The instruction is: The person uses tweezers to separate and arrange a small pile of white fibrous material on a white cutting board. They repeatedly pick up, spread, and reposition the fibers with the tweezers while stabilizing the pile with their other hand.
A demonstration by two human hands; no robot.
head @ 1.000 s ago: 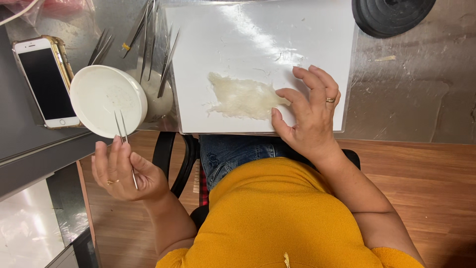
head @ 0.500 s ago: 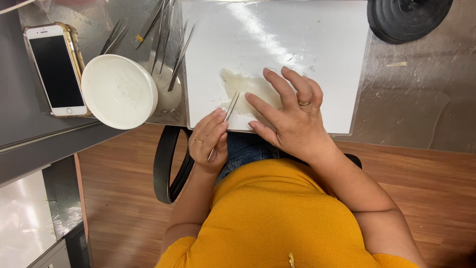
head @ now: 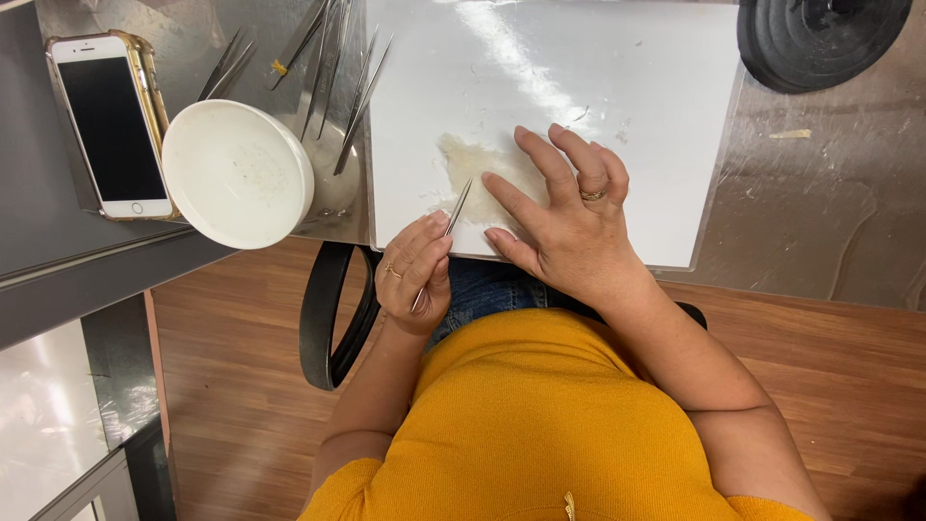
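Grey metal desk (head: 820,212) carries a white sheet (head: 598,87); the right hand (head: 569,227) lies flat, fingers spread, on a pale fibrous clump (head: 473,164). Just left of it, the left hand (head: 417,275) pinches thin steel tweezers (head: 446,230), tips slanting up-right onto the clump's near edge.

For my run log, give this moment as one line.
left hand: holds tweezers, tips at wad | right hand: flat on wad | wad: on white sheet

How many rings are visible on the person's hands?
2: one on the left hand, facing the white dish; one on the right hand pressing the pale material. Others may be hidden.
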